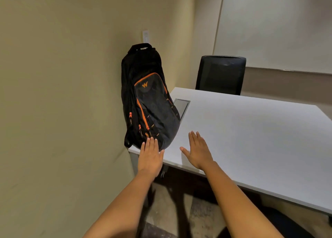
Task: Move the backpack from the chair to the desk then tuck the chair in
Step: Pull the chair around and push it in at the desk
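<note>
Backpack [149, 97], black with orange trim, stands upright on the near-left corner of the white desk [251, 138], its back leaning against the beige wall [62, 94]. It partly covers a grey cable hatch [182, 106] set in the desktop.

Left hand [150, 157] is flat, fingers spread, fingertips at the base of the backpack; looks like touching, but contact is hard to confirm from this angle. Right hand [198, 150] is flat and spread too, palm down over bare desktop just right of the backpack, holding nothing. The hands are apart.

One black chair [221, 75] sits at the far side of the desk. A dark rounded shape at the bottom right, possibly another chair seat, is too cropped to identify.
</note>
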`<state>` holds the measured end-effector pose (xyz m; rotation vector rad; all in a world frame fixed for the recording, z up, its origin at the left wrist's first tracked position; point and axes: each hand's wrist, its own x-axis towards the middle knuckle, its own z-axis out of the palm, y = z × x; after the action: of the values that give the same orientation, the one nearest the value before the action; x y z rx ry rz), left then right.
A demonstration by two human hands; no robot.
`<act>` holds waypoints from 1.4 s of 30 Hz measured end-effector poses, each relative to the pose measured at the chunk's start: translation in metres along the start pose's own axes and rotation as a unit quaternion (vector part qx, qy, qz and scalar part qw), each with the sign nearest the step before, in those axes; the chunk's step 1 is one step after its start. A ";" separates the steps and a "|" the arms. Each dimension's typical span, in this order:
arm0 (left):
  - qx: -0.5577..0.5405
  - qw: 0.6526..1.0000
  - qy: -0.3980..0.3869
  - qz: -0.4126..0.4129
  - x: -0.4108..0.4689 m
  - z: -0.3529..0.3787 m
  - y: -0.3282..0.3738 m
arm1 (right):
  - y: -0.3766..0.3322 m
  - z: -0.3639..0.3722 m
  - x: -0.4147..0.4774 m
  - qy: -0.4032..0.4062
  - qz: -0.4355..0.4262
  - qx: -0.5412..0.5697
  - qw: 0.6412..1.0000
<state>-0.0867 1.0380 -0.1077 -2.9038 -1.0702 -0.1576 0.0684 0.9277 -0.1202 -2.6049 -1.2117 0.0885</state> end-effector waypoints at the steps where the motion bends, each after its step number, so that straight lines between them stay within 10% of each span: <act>1: -0.007 1.000 -0.001 0.004 -0.007 -0.001 0.006 | 0.003 -0.002 -0.011 -0.001 0.002 -0.002 1.000; 42: -0.087 0.996 0.025 0.026 -0.298 -0.089 0.325 | 0.242 -0.178 -0.381 -0.078 -0.046 -0.070 0.993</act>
<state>-0.1080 0.5916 -0.0534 -3.0588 -1.0206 -0.3371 0.0306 0.4517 -0.0342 -2.7000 -1.4371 0.2000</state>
